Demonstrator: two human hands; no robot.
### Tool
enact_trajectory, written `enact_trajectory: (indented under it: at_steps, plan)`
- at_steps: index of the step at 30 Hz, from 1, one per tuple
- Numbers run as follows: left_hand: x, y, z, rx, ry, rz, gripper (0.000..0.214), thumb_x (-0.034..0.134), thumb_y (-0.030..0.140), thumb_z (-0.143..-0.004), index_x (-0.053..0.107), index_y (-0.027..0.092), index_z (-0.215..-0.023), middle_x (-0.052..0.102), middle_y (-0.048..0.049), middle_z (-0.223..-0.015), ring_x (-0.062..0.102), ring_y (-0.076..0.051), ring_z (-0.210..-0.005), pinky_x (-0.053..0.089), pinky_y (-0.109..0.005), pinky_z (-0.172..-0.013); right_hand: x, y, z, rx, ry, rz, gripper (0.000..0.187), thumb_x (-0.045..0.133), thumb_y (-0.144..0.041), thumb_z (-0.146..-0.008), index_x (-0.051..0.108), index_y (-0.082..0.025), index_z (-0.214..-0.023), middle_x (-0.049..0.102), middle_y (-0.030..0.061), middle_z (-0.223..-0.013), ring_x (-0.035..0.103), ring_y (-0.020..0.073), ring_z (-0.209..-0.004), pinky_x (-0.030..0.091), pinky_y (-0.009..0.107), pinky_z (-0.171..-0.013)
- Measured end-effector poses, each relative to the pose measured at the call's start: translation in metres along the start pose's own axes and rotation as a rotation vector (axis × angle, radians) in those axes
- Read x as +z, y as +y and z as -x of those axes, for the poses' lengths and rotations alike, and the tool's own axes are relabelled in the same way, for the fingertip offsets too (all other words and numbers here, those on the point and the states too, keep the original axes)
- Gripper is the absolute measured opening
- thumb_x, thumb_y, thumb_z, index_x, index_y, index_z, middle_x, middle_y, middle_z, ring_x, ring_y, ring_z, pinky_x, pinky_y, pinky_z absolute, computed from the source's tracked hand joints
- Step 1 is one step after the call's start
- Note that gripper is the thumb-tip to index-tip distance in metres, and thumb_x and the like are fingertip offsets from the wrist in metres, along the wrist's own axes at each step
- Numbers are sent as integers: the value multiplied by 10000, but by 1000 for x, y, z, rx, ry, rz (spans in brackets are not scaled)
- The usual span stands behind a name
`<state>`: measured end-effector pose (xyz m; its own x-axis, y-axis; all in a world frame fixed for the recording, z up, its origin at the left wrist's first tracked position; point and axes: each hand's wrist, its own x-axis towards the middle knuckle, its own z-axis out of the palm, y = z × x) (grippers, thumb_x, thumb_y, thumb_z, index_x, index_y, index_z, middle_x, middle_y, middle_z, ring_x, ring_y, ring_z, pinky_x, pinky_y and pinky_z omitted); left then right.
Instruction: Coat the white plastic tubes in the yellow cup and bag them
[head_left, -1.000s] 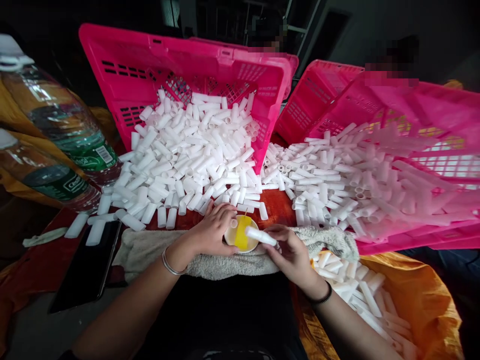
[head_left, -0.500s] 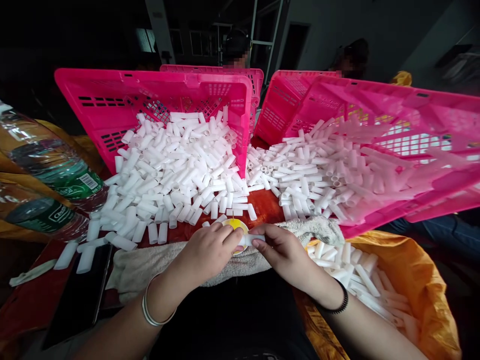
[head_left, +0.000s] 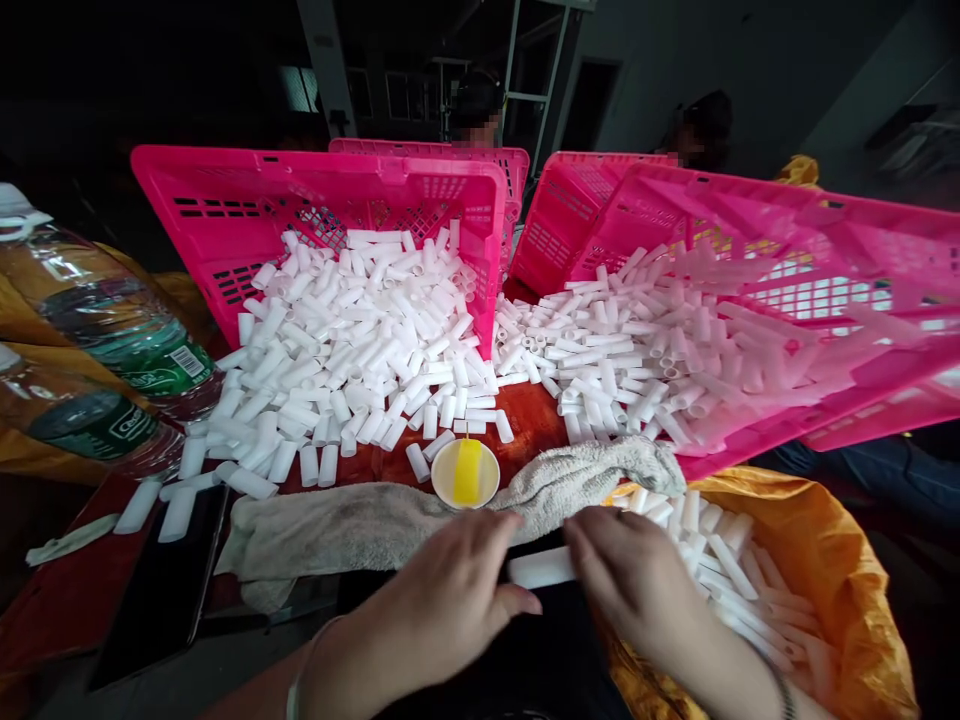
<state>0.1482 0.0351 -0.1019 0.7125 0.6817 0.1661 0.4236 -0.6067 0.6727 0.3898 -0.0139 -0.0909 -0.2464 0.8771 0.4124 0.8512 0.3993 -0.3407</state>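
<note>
Nearside of round cream dish (head_left: pixel 443 476): right hand (head_left: pixel 641 565) grips white plastic tube (head_left: pixel 541 568); left hand (head_left: pixel 442 590) half-spread, contact unclear; slack right hold could drop it.

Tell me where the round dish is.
In the head view, the round dish sits just left of centre, by the towel's far edge, beyond the left hand.
</note>
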Motion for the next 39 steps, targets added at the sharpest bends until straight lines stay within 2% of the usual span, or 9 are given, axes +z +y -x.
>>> enact_trajectory:
  at_steps: [2,5,9,15,21,25,29,34,39]
  plan:
    - [-17,-32,6,-13,121,-195,339,513,267,-965,527,246,-1303,638,-127,-1245,613,-307,-1151,551,-505,-969,-23,27,11,142,-61,184,334,539,-461,-954,559,-245,-700,566,27,-540,490,162,-433,321,301,-457]
    - [-39,-91,6,-57,157,-337,297,405,161,-945,622,226,-1137,630,-109,-1144,628,-278,-1073,554,-498,-949,-34,66,-2,291,-118,319,280,554,-448,-940,652,-218,-815,686,111,-773,638,234,-650,444,324,-590]
    - [-45,-134,-5,-91,1,-382,323,478,145,-877,637,235,-1144,584,-76,-1173,594,-255,-1117,518,-445,-987,3,91,-70,565,-332,410,322,411,-227,-988,700,-143,-875,722,176,-930,692,278,-894,476,346,-758]
    - [-51,-131,-4,-124,8,-432,218,542,214,-873,679,248,-1038,590,-73,-1146,571,-285,-1121,483,-484,-993,59,95,-132,643,-391,385,204,647,-239,-841,717,-66,-922,723,219,-898,706,313,-872,464,331,-691]
    - [-63,-125,34,-283,152,-234,271,468,395,-964,565,244,-1167,691,-72,-1123,679,-249,-996,571,-366,-830,47,73,-110,505,-244,239,273,450,-335,-946,659,-165,-992,715,81,-859,665,197,-783,440,263,-662]
    - [-53,-121,42,-267,207,-171,325,456,406,-963,555,227,-1216,691,-98,-1194,674,-268,-1074,568,-400,-904,51,76,-104,491,-363,190,191,547,-263,-874,674,-176,-988,719,47,-823,655,175,-731,431,242,-619]
    - [-37,-118,30,-218,275,-131,297,437,381,-974,548,222,-1198,697,-102,-1138,682,-251,-1037,576,-401,-907,67,92,-122,507,-353,309,313,458,-173,-933,654,-120,-1170,724,154,-1040,682,224,-948,476,275,-765]
    - [-26,-110,18,-172,287,-134,242,422,322,-967,531,222,-1158,685,-103,-1122,676,-245,-1032,581,-390,-882,72,110,-135,590,-359,510,342,412,-39,-889,715,-71,-1044,695,267,-1068,663,342,-1058,499,431,-829]
    - [-26,-105,20,-200,230,-110,145,414,319,-978,524,224,-988,654,-45,-944,661,-199,-875,576,-345,-809,67,119,-134,486,-407,492,253,479,-46,-868,719,-47,-948,693,289,-1046,656,357,-1053,484,451,-843]
